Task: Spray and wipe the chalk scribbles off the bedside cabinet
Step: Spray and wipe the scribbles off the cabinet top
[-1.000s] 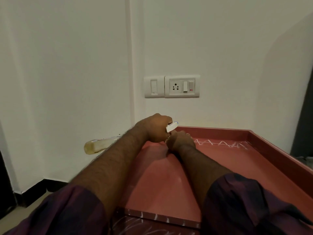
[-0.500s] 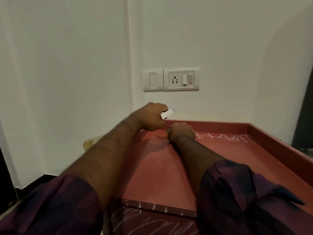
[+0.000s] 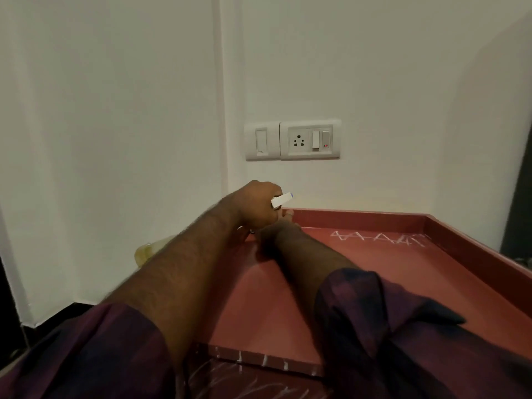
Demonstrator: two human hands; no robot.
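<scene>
The red bedside cabinet top [image 3: 359,286] has raised rims and a white zigzag chalk scribble [image 3: 377,239] near its back edge. More chalk marks [image 3: 264,361] streak the front rim and the face below it. My left hand [image 3: 253,205] grips a spray bottle over the back left corner. Its white nozzle [image 3: 281,200] points right, and its yellowish body [image 3: 146,250] shows under my forearm. My right hand [image 3: 277,230] lies on the top in that corner, largely hidden behind the left hand. Whether it holds anything is not visible.
A white wall rises right behind the cabinet, with a switch and socket plate [image 3: 293,139] above the corner. Dark floor [image 3: 57,315] lies to the left of the cabinet. A dark edge [image 3: 521,197] stands at the far right.
Both hands have moved farther back into the rear left corner. The left hand now covers more of the right hand. The zigzag scribble at the back looks the same.
</scene>
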